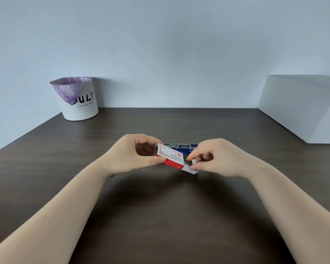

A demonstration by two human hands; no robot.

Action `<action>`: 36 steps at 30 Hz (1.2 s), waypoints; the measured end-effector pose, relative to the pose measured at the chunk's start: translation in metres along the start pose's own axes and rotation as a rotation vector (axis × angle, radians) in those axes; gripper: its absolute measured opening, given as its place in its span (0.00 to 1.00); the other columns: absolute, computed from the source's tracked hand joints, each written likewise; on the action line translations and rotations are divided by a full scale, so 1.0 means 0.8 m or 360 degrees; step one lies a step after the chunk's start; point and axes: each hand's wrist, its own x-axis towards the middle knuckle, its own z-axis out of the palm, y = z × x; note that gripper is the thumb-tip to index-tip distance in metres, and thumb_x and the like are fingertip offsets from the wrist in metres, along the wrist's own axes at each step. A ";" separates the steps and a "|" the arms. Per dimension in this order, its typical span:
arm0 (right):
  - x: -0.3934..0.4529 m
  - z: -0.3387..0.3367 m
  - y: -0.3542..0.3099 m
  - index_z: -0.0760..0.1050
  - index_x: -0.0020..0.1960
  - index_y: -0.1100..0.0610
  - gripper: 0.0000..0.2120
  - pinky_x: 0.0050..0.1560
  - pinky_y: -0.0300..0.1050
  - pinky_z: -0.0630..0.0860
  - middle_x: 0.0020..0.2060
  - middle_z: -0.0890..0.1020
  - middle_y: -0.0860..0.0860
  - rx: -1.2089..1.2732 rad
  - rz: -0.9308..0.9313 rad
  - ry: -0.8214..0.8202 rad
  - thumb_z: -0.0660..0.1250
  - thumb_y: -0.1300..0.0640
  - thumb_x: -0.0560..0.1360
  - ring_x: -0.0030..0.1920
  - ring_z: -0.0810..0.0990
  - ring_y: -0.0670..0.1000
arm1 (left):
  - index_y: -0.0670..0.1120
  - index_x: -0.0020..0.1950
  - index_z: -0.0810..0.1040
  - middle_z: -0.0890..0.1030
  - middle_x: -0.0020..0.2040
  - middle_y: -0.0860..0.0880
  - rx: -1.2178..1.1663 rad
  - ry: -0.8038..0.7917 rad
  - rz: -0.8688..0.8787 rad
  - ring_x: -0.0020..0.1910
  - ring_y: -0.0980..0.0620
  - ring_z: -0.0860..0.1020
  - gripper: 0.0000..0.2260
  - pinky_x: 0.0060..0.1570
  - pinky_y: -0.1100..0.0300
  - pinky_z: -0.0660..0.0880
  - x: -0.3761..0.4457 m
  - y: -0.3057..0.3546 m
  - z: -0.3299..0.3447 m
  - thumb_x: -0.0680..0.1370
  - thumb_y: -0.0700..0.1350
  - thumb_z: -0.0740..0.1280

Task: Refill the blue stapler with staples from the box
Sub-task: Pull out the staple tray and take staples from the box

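A small red and white staple box (171, 156) is held above the dark table, tilted down to the right. My left hand (135, 153) grips its left end between thumb and fingers. My right hand (213, 158) pinches the box's white inner tray (191, 168), which sticks out of the right end. Behind the box lies the blue stapler (181, 147) on the table, its metal staple channel showing; most of it is hidden by the box and my right hand.
A white bin (80, 103) with a purple liner stands at the back left of the dark wooden table (160, 216). A white box-shaped block (303, 109) sits at the back right against the wall.
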 end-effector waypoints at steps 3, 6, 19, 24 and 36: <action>-0.001 0.001 -0.002 0.83 0.50 0.50 0.08 0.35 0.26 0.68 0.31 0.76 0.40 -0.0033 0.0011 -0.0010 0.71 0.54 0.71 0.34 0.73 0.36 | 0.51 0.50 0.83 0.86 0.47 0.50 0.0017 -0.0030 -0.0027 0.47 0.50 0.84 0.14 0.52 0.56 0.81 0.000 -0.002 -0.001 0.65 0.44 0.76; -0.001 0.001 -0.002 0.83 0.50 0.50 0.07 0.36 0.26 0.68 0.34 0.77 0.38 -0.0053 0.0023 0.0002 0.69 0.53 0.72 0.36 0.75 0.33 | 0.49 0.51 0.83 0.86 0.47 0.50 0.0012 -0.0052 -0.0045 0.47 0.49 0.84 0.14 0.52 0.57 0.80 0.001 -0.004 -0.001 0.66 0.43 0.76; 0.011 0.011 -0.001 0.78 0.40 0.49 0.02 0.31 0.28 0.68 0.32 0.76 0.44 -0.0137 0.0071 -0.0073 0.71 0.55 0.69 0.29 0.72 0.41 | 0.50 0.50 0.82 0.86 0.47 0.51 0.0031 -0.0104 -0.0100 0.47 0.51 0.84 0.15 0.54 0.57 0.80 0.005 -0.019 -0.001 0.65 0.41 0.77; 0.009 0.006 0.004 0.80 0.43 0.53 0.04 0.32 0.27 0.71 0.32 0.79 0.44 0.0194 0.0216 0.0174 0.71 0.53 0.70 0.30 0.75 0.39 | 0.49 0.51 0.82 0.86 0.48 0.50 0.0138 -0.0095 -0.0115 0.48 0.52 0.84 0.16 0.55 0.54 0.79 0.007 -0.022 -0.001 0.65 0.43 0.78; 0.002 -0.002 0.004 0.74 0.46 0.61 0.02 0.42 0.46 0.84 0.42 0.85 0.60 0.0789 0.0446 0.0113 0.67 0.64 0.74 0.41 0.87 0.53 | 0.57 0.46 0.83 0.81 0.42 0.56 0.0465 -0.0168 -0.0113 0.35 0.62 0.78 0.14 0.41 0.65 0.76 0.007 -0.020 -0.004 0.63 0.50 0.78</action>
